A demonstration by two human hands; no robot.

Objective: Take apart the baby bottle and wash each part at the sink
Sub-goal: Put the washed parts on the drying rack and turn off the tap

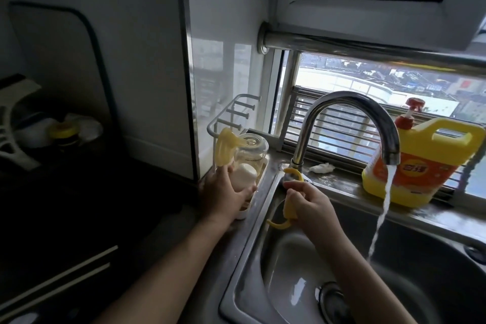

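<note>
My left hand (224, 193) holds a white bottle part (244, 176) at the small drying rack (231, 123) left of the sink. An upturned clear bottle body (252, 148) and a yellow translucent cap (224, 148) stand on that rack. My right hand (311, 204) grips the yellow handle ring (288, 209) of the bottle over the sink's left rim; its two curved handles stick out above and below my fingers. Water runs from the faucet (349, 113) into the steel sink (410, 268), to the right of both hands.
A yellow detergent jug (420, 160) with a red pump stands on the ledge behind the sink by the window. A crumpled white scrap (322, 167) lies near the faucet base. The drain (332, 302) is at the basin bottom. Dark counter with dishes (52, 131) lies to the left.
</note>
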